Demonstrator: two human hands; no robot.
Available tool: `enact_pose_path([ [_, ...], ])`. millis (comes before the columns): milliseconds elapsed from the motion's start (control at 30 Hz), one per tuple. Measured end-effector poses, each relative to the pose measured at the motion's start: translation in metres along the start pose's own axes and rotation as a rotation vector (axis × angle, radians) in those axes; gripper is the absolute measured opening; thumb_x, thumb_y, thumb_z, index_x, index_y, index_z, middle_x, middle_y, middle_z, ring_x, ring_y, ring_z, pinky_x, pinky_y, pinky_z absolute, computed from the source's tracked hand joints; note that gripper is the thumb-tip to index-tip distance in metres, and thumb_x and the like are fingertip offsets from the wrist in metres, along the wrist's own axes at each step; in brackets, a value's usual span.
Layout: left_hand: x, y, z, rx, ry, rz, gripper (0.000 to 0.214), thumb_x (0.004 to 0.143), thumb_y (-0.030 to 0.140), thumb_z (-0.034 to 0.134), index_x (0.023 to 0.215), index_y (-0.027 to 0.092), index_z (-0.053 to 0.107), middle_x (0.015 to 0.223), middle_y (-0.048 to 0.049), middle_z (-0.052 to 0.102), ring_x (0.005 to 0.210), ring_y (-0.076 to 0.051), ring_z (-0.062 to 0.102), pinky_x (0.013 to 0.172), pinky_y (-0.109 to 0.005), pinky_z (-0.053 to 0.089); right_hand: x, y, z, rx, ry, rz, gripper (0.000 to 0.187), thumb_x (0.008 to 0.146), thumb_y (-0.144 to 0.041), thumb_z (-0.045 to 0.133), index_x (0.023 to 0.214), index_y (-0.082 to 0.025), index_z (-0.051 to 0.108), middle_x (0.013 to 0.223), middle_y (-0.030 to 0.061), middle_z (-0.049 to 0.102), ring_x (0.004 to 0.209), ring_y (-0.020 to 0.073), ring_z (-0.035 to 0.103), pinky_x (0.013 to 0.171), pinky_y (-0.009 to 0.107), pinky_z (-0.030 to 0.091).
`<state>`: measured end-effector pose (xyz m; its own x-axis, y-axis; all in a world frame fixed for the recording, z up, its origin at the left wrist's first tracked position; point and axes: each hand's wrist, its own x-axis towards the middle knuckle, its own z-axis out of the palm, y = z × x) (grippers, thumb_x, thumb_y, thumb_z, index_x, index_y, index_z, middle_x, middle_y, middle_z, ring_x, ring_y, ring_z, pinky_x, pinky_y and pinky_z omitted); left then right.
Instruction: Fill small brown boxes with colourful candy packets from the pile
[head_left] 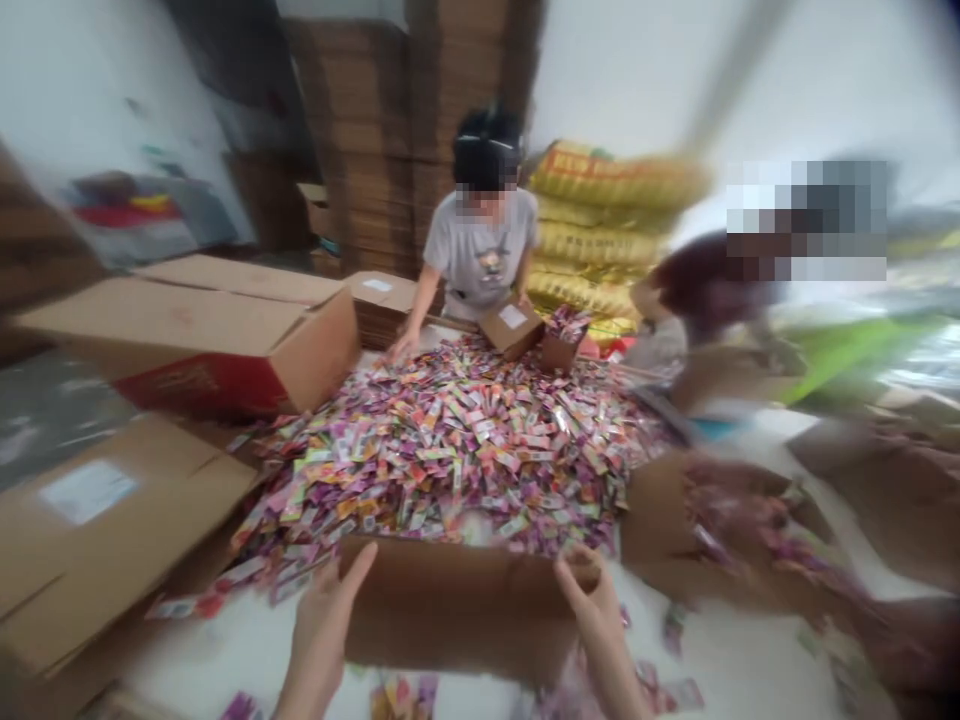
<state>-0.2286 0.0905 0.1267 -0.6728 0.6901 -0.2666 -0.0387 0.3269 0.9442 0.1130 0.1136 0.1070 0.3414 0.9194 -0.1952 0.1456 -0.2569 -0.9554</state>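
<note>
A brown cardboard box (pixel 457 600) sits open at the near edge of a heap of colourful sachets (pixel 457 440).

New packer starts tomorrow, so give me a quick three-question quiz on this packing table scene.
1. True or false: the left hand and right hand are both at the brown cardboard box.
2. What covers the table?
A. bottles
B. colourful sachets
C. books
3. What does the person in the grey T-shirt have by one arm?

Key: 1 true; 2 B; 3 a small cardboard box.
</note>
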Motion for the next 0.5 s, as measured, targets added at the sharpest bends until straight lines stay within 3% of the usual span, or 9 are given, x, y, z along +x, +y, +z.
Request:
enact_pose_path([
  [67, -0.033, -0.022, 0.025, -0.051, -0.151, -0.085, 0.061, 0.064, 0.056, 0.082, 0.108, 0.016, 0.072, 0.105, -0.0102, 0.077, 0.106, -0.033, 0.068, 0.098, -0.045, 0.052, 0.0, 0.024, -0.032, -0.054, 0.259, 0.122, 0.084, 0.063, -0.069, 0.077, 0.126, -0.016, 0.058, 0.123, 0.0152, 0.069, 0.121, 0.0361, 0.061, 0.104, 0.044, 0.049],
  [133, -0.059, -0.035, 0.037, -0.074, -0.297, -0.118, 0.059, 0.066, 0.053, 0.083, 0.111, 0.017, 0.071, 0.113, -0.0095, 0.076, 0.112, -0.032, 0.067, 0.102, -0.042, 0.05, -0.001, 0.031, -0.058, -0.069, 0.34, 0.181, 0.095, 0.065, -0.071, 0.076, 0.137, -0.016, 0.049, 0.138, 0.0166, 0.06, 0.133, 0.0354, 0.052, 0.114, 0.042, 0.041],
  [200, -0.078, -0.039, 0.042, -0.078, -0.351, -0.151, 0.057, 0.069, 0.053, 0.083, 0.112, 0.018, 0.07, 0.117, -0.0094, 0.075, 0.118, -0.031, 0.065, 0.105, -0.04, 0.048, -0.001, 0.025, -0.079, -0.01, 0.231, 0.143, 0.1, 0.068, -0.07, 0.076, 0.146, -0.018, 0.042, 0.149, 0.0144, 0.051, 0.141, 0.0326, 0.044, 0.12, 0.039, 0.034],
  [333, -0.097, -0.039, 0.044, -0.156, -0.406, -0.123, 0.058, 0.079, 0.055, 0.074, 0.127, 0.023, 0.062, 0.129, -0.0083, 0.07, 0.134, -0.029, 0.055, 0.116, -0.042, 0.041, 0.005, 0.01, -0.113, 0.118, -0.12, 0.019, 0.096, 0.075, -0.058, 0.077, 0.154, -0.024, 0.034, 0.16, 0.0091, 0.038, 0.149, 0.0269, 0.034, 0.123, 0.039, 0.029],
  [400, -0.108, -0.042, 0.045, -0.15, -0.456, -0.042, 0.065, 0.081, 0.054, 0.071, 0.138, 0.028, 0.056, 0.139, -0.0067, 0.064, 0.141, -0.029, 0.047, 0.119, -0.043, 0.037, 0.01, 0.015, -0.126, 0.143, -0.185, 0.015, 0.093, 0.077, -0.053, 0.078, 0.154, -0.025, 0.034, 0.157, 0.0091, 0.042, 0.146, 0.0274, 0.039, 0.123, 0.043, 0.03],
  [500, -0.128, -0.051, 0.047, -0.107, -0.427, 0.008, 0.074, 0.08, 0.057, 0.069, 0.148, 0.036, 0.047, 0.154, -0.0018, 0.051, 0.149, -0.029, 0.036, 0.123, -0.043, 0.033, 0.015, 0.032, -0.138, 0.166, -0.253, 0.015, 0.088, 0.075, -0.044, 0.079, 0.15, -0.026, 0.037, 0.149, 0.0081, 0.052, 0.138, 0.0281, 0.047, 0.119, 0.045, 0.035],
])
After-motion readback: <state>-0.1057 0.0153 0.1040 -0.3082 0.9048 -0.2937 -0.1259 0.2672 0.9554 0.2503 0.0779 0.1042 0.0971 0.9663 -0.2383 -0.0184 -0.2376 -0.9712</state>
